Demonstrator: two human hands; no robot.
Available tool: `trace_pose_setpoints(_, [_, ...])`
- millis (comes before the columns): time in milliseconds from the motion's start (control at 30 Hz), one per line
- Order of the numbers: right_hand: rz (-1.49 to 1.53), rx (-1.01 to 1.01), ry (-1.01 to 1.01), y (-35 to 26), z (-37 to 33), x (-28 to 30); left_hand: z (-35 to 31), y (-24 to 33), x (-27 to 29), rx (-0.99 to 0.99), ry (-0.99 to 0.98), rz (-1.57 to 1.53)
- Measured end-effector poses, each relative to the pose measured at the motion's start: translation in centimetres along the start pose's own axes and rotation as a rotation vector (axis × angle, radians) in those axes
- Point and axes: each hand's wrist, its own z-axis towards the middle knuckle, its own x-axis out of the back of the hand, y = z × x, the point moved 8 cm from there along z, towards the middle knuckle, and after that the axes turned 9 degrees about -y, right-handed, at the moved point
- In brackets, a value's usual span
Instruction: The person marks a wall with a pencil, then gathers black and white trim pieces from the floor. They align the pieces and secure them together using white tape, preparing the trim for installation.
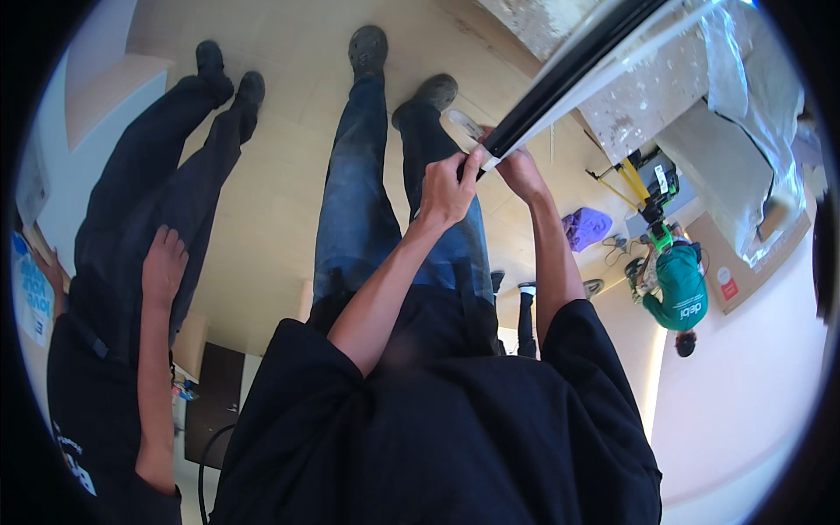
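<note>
A long black bar with white edges [573, 79] slants from the upper right down to my hands. My left hand [451, 188] is closed around its lower end, thumb pressed near the tip. Just right of it, my right hand [522, 173] is bent in by the same end, its fingers partly hidden behind the bar. A pale roll of tape [455, 131] shows beyond the bar's end, against the right hand's fingertips. White tape [490, 161] lies across the bar between both hands.
To my left stands a person in dark clothes [131, 254]. A paint-spotted board [643, 101] and plastic sheeting [761, 114] are at the upper right. Farther right, a person in a green shirt [684, 289] is near a yellow-and-black stand [637, 182]. A purple cloth [586, 227] lies on the floor.
</note>
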Motion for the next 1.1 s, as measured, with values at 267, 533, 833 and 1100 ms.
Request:
trace_pose_setpoints(267, [-0.683, 0.315, 0.527, -3.1, -6.6, -1.1, 0.1, 0.2, 1.0, 0.013, -0.031, -0.175])
trace_pose_setpoints(533, [-0.808, 0.184, 0.376, -6.1, -7.4, -3.5, 0.8, 2.4, 0.3, -0.120, -0.246, 0.056])
trace_pose_setpoints(833, [-0.911, 0.053, 0.228, -8.1, -6.8, -4.5, 2.5, 3.3, 0.5, -0.163, -0.298, 0.227])
trace_pose_setpoints(1100, [-0.998, 0.258, 0.392, -7.4, -6.4, -4.3, 2.7, 3.1, 0.3, -0.144, -0.311, 0.191])
